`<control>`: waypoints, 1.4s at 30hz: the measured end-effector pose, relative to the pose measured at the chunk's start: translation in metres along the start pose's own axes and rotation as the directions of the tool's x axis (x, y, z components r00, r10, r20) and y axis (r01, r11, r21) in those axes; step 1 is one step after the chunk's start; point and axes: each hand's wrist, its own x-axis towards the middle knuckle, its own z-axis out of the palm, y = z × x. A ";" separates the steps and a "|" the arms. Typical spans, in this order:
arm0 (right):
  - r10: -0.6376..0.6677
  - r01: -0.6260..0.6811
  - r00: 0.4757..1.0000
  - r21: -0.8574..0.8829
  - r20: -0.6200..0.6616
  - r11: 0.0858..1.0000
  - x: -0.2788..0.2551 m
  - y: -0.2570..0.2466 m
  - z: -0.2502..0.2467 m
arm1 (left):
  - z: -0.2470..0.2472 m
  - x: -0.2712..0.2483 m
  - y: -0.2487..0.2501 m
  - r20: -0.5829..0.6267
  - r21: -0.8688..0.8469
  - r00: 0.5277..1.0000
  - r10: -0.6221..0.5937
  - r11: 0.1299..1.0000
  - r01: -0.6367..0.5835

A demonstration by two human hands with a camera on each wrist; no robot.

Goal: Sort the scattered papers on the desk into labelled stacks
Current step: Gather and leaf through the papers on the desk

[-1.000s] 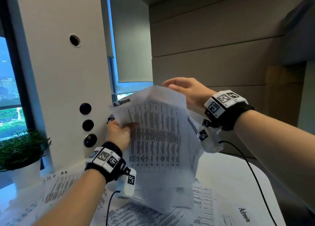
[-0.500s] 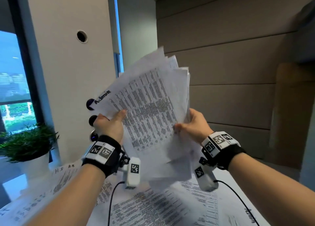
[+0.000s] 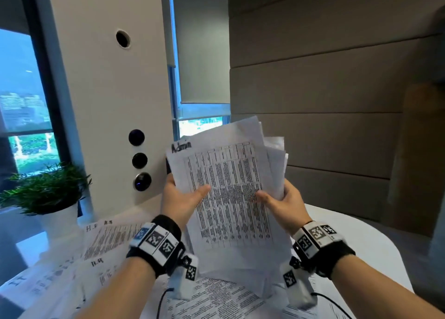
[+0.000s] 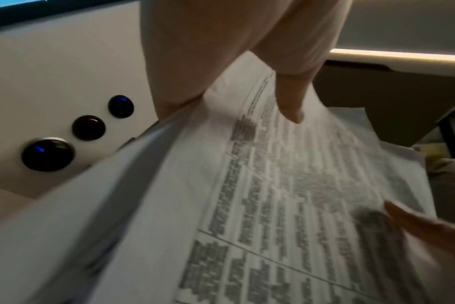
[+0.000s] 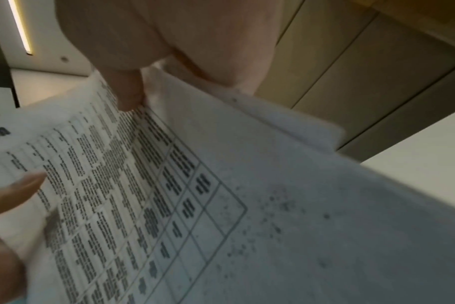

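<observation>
Both hands hold a sheaf of printed papers upright above the desk; the top sheet is a table headed "Admin". My left hand grips its left edge, thumb on the front and fingers behind. My right hand grips the right edge the same way. The sheets fan out unevenly at the top right. In the left wrist view the thumb presses the printed sheaf. In the right wrist view the thumb pins the same sheaf. More papers labelled "H.R" and "IT" lie on the desk.
A white round desk carries loose printed sheets under the hands. A potted green plant stands at the left by the window. A white pillar with three round buttons rises behind the desk. Padded wall panels are on the right.
The sheaf has swung from drooping and tilted to upright and squarer. My right hand came off the top edge down to the right edge, and both hands have lowered slightly.
</observation>
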 end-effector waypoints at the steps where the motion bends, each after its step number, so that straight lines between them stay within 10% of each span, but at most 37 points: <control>1: 0.012 -0.013 1.000 0.030 0.023 0.999 -0.001 0.001 0.000 | -0.004 -0.001 -0.003 0.032 0.004 0.999 -0.018 1.000 0.018; 5: -0.059 0.064 0.994 -0.045 0.091 0.997 -0.007 -0.002 0.013 | 0.004 -0.012 -0.002 0.050 0.026 0.999 0.004 1.000 -0.005; 11: -0.253 0.263 0.954 0.039 -0.162 0.964 -0.004 -0.014 0.019 | 0.015 -0.015 0.019 -0.236 -0.067 0.955 0.182 0.977 -0.203; 29: 0.009 -0.018 0.997 0.132 0.070 0.991 -0.023 0.012 0.010 | -0.006 -0.035 -0.032 0.168 0.004 0.985 -0.050 0.999 0.050; 37: -0.207 0.208 0.978 -0.074 0.016 0.975 -0.018 -0.003 0.020 | 0.020 -0.026 -0.004 -0.034 0.022 0.987 0.155 0.988 -0.154; 42: -0.158 0.159 0.987 0.054 -0.016 0.986 -0.006 -0.016 0.005 | 0.008 -0.018 0.001 0.029 -0.014 0.998 0.055 0.998 -0.055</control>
